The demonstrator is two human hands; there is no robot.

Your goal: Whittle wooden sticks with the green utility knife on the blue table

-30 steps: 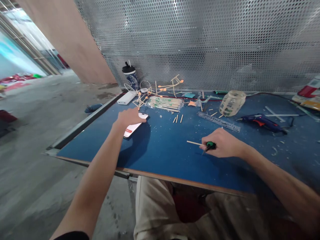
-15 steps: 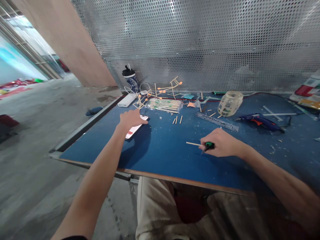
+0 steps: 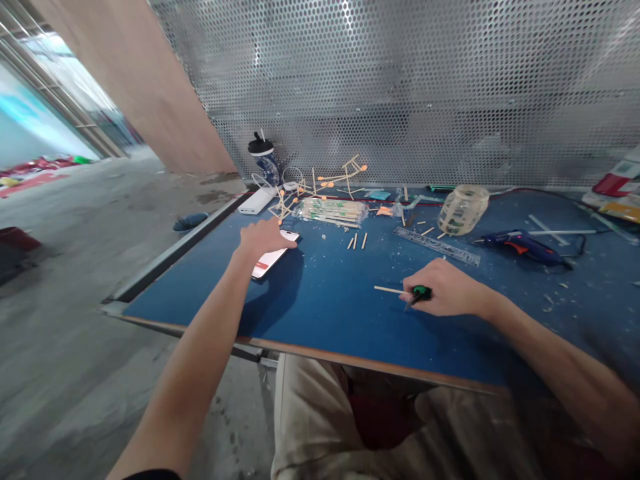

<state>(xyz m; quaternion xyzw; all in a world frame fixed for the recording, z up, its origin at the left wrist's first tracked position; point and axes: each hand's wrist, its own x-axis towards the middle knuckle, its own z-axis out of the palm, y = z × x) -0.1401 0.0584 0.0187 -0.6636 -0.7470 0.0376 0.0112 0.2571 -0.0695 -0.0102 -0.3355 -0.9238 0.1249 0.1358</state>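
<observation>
Outstretched, the left hand (image 3: 263, 237) lies palm-down over a smartphone (image 3: 273, 259) on the blue surface (image 3: 325, 313), its fingers hidden. Nearer, the right hand (image 3: 447, 290) has its fingers curled round a green-handled tool (image 3: 419, 293), its tip indistinct, beside a thin wooden stick (image 3: 390, 289).

On the blue table (image 3: 320, 313) we count one phone (image 3: 270, 260), one power bank (image 3: 256, 201), one glue gun (image 3: 520, 243), one ruler (image 3: 436, 245), one plastic jar (image 3: 463, 209), one lidded cup (image 3: 264, 160), and two hands.
</observation>
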